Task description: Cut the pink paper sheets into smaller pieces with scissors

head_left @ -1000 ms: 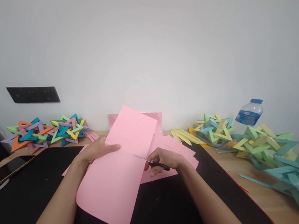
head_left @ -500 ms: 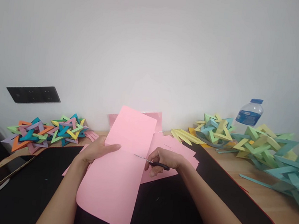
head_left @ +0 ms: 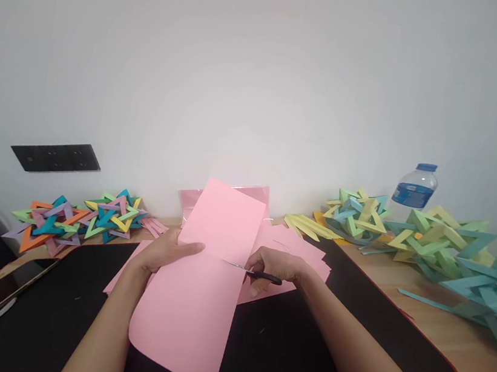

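Our pink sheet (head_left: pixel 187 318) has slid a little toward the handles of the scissors (head_left: pixel 266 277) since half a second ago, the left grip (head_left: pixel 168 248) going with it, so that more of the blades now lies past the sheet's right edge. The scissors themselves have hardly shifted. We judge the step in hand to be a cut across the sheet, roughly midway along its length. Our left grip pinches the sheet at its left edge, thumb on top and fingers hidden behind; our right grip (head_left: pixel 277 264) is closed round the scissors' handles just beside the right edge. How far the blades have parted is too small to tell, as is any slit. The sheet is tilted over the black mat (head_left: pixel 280 361), its lower left corner curling. Behind it and to its right lie more pink sheets (head_left: pixel 297 250), with yellow strips (head_left: pixel 305 225) beyond them; well to its left, a paper star (head_left: pixel 114 214) sits on the desk. As we see it, the next move calls for holding the sheet taut near the blades and keeping them straight on toward the thumb, stopping short of it.
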`<state>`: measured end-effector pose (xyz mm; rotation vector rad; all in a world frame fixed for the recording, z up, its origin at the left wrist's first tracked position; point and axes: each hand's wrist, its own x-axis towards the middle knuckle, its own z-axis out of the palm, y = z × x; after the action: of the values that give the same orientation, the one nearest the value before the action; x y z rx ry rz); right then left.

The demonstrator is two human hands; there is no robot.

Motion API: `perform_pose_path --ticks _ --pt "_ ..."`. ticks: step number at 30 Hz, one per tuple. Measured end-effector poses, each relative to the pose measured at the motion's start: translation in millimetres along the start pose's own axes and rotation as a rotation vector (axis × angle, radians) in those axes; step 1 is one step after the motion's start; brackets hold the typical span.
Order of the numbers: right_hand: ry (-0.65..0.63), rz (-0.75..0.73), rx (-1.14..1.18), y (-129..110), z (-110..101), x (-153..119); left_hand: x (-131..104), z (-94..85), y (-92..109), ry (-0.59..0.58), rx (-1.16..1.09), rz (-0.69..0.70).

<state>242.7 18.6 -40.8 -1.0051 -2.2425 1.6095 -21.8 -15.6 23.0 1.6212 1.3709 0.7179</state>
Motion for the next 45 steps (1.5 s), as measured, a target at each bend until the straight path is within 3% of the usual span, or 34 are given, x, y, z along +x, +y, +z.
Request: perform_pose_path --ticks 45 --pt "-0.001 -0.033 0.076 -0.4 4.3 2.6 -3.1 4.2 5.3 0.042 0.001 -0.009"
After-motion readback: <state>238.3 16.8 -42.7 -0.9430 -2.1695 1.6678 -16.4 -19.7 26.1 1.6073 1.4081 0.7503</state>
